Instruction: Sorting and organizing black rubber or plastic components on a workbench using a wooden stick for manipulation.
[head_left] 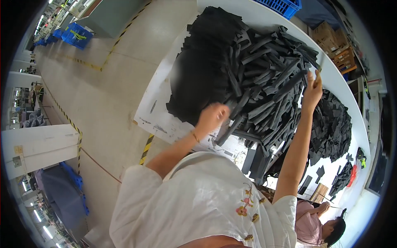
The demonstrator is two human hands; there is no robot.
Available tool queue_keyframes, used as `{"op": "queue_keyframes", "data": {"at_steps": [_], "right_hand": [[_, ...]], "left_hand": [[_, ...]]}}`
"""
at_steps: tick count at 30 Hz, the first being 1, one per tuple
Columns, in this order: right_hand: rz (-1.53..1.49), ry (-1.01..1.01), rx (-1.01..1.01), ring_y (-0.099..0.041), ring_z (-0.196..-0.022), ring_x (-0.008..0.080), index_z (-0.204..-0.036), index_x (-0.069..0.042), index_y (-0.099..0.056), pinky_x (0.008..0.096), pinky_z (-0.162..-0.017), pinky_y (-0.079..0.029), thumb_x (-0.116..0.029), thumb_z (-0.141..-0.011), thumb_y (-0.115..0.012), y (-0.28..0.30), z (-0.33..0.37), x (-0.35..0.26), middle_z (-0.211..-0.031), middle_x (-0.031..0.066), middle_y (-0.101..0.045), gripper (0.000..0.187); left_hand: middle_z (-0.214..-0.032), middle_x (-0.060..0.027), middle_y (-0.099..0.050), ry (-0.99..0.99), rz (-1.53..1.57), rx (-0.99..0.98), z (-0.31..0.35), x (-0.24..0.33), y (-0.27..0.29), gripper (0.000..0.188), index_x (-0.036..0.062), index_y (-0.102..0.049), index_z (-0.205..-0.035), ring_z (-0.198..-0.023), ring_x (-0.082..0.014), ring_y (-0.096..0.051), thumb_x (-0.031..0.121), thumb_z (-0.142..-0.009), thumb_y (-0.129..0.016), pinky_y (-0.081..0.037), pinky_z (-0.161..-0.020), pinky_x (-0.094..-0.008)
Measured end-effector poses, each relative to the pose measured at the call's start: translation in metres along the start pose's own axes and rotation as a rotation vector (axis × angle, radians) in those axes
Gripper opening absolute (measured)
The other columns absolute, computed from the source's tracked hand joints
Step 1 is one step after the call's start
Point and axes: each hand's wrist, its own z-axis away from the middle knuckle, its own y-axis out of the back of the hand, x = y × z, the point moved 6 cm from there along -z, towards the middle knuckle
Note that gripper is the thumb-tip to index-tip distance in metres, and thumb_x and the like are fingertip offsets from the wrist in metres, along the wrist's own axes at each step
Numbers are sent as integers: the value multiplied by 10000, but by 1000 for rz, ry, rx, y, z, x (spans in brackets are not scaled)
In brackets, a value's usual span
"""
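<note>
A heap of long, narrow black strips (264, 74), apparently fabric or foam, covers the middle of the white table (151, 97). To its left lies a flatter stack of black pieces (198, 78) with uneven edges. My left hand (213, 118), slightly blurred, is at the near right edge of that stack with fingers curled; whatever they may hold is hidden. At the right side of the heap my right hand (313, 91) is raised, thumb and finger at the end of a black strip (290, 85) that slants down to the left.
A pile of short black pieces (331, 128) lies right of my right forearm. Farther along sits a person in pink (310, 223), hands at the table. A blue crate (281, 6) stands at the far edge, cardboard boxes (326, 37) beyond. Striped tape (147, 149) marks the floor.
</note>
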Motion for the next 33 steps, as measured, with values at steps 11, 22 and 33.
{"op": "queue_keyframes", "data": {"at_steps": [11,22,33], "right_hand": [[-49,-80,-797,-489,-609,118,-1039,-4,-649,265,-584,-420,-129,-886,-614,-14,170,70,-691,105,-580,201],[-64,-13,-945,-592,-608,274,-996,5,-667,318,-614,-464,-156,-872,-623,-14,184,65,-765,203,-636,208],[-508,-228,-944,-478,-605,77,-1164,-9,-585,240,-557,-407,-106,-921,-557,-92,244,41,-667,20,-520,264]], "left_hand": [[-817,-36,-592,-160,-378,-257,-82,-101,8,66,101,-672,-780,-843,-256,-519,143,-732,-687,-446,-784,-345],[-869,-18,-602,-142,-107,-302,-81,-55,26,74,77,-641,-787,-872,-240,-474,149,-788,-658,-401,-842,-327],[-985,8,-562,-453,-222,210,-33,60,32,181,174,-662,-832,-1016,-243,-500,180,-668,-738,-307,-912,-385]]}}
